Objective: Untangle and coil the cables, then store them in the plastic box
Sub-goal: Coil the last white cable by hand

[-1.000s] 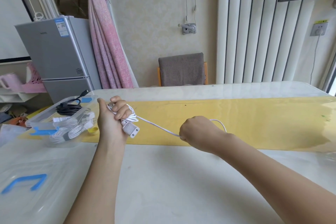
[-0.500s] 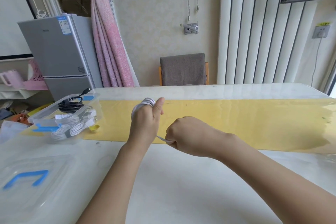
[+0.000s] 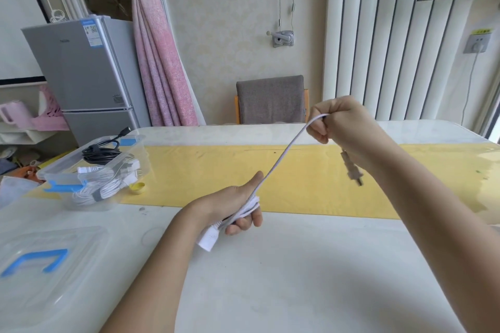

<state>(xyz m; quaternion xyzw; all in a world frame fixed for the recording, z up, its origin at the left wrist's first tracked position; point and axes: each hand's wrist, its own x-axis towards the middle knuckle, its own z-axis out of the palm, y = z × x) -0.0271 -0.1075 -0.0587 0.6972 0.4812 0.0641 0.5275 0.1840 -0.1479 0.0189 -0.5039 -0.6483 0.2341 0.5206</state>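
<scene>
White cable (image 3: 281,156) loops lie bunched under the curled fingers (image 3: 243,224) of the left hand (image 3: 230,205), the thumb laid along the strand and a white connector block (image 3: 207,239) jutting out below the palm. The strand rises taut to the raised right hand (image 3: 343,127), whose thumb and bent fingers pinch it, with a blurred plug (image 3: 351,170) dangling beneath. Well to the left on the table (image 3: 270,278), the clear plastic box (image 3: 51,173) holds coiled white and black cables.

A lived-in home room: a small silver two-door fridge (image 3: 84,76), a tied-back pink curtain (image 3: 159,62) (beside a window), a grey-covered chair (image 3: 272,98).
</scene>
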